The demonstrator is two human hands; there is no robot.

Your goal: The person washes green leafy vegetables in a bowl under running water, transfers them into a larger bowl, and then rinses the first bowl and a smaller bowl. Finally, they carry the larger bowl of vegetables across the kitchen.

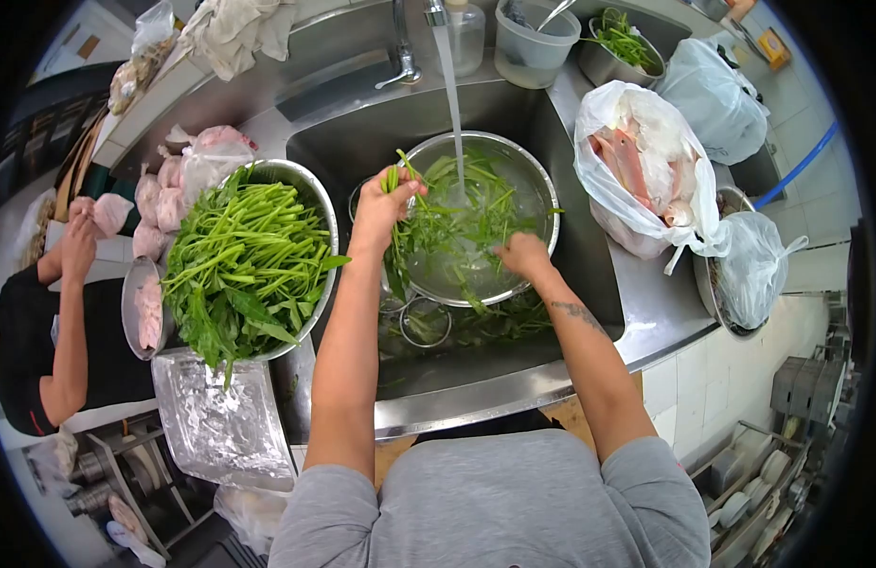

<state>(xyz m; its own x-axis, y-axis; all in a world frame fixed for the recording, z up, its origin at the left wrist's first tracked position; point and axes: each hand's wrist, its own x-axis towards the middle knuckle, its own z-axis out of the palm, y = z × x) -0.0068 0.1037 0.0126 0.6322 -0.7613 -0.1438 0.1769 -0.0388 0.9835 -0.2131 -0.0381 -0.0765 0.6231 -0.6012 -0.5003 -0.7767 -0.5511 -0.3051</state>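
Observation:
My left hand [379,210] is closed around a bunch of green leafy stems [396,182], held over the left rim of a steel bowl [542,189] in the sink [353,142]. My right hand [521,254] reaches into that bowl among wet greens [466,218], its fingers curled down; whether it grips any is unclear. Water [451,85] runs from the tap [405,57] into the bowl. A second steel bowl [320,204] heaped with leafy greens [244,260] rests on the sink's left edge.
A person in black [50,331] stands at the left handling bagged meat [173,180]. White plastic bags [646,161] of fish lie on the right counter beside another bagged bowl [746,270]. A plastic tub [533,43] and a bowl of greens [623,43] stand behind.

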